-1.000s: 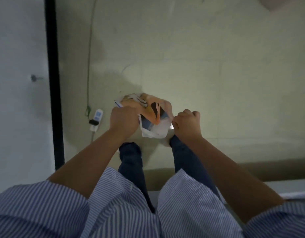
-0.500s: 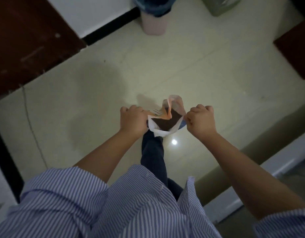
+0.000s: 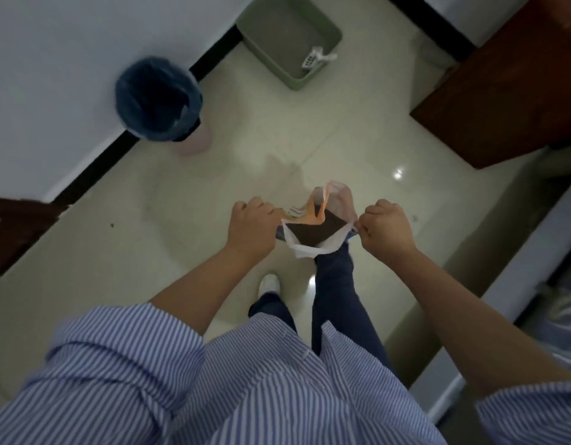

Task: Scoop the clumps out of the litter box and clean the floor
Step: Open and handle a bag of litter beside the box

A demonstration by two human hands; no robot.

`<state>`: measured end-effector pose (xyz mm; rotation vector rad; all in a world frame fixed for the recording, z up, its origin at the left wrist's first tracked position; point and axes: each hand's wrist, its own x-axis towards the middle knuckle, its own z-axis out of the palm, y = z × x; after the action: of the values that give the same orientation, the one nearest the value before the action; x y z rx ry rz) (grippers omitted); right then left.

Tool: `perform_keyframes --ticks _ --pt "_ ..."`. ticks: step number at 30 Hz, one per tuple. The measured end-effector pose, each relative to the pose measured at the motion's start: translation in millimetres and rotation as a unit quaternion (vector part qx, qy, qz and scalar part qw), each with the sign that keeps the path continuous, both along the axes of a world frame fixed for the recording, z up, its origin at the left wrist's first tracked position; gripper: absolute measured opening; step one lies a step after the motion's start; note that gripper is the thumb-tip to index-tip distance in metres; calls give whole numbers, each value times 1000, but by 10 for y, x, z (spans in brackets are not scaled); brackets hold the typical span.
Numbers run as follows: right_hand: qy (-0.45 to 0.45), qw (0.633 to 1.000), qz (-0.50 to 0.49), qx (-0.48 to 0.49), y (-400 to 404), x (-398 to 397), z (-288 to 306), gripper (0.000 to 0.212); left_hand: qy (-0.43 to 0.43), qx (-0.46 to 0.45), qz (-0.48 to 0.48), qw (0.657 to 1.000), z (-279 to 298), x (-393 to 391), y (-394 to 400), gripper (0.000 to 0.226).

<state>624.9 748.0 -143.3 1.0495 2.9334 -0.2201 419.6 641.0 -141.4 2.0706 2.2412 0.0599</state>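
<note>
My left hand (image 3: 250, 224) and my right hand (image 3: 385, 228) are closed on opposite edges of a white and orange plastic bag (image 3: 316, 228), stretching its dark mouth wide at waist height. A green litter box (image 3: 289, 38) with grey litter sits on the floor at the far end, against the wall. A white slotted scoop (image 3: 314, 61) leans in its near right corner. I see no clumps from here.
A pink bin lined with a blue bag (image 3: 157, 97) stands by the left wall. Brown wooden furniture (image 3: 515, 88) fills the right side, a dark wooden panel (image 3: 8, 229) the left. A white ledge (image 3: 502, 303) runs along the lower right. Pale floor tiles (image 3: 168, 239) lie between.
The view has swung from the wall and a cable to the room with the bin and litter box. My hands have pulled the bag's mouth wider apart.
</note>
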Motion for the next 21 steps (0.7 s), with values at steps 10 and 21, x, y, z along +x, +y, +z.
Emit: perform_keyframes --ticks 10,21 --pt "-58 994 73 -55 2178 -291 -694 37 -39 -44 22 998 -718 -282 1989 25" --pt "-24 992 75 -100 3943 -978 -1729 37 -113 -150 40 981 -1682 -838 3454 10"
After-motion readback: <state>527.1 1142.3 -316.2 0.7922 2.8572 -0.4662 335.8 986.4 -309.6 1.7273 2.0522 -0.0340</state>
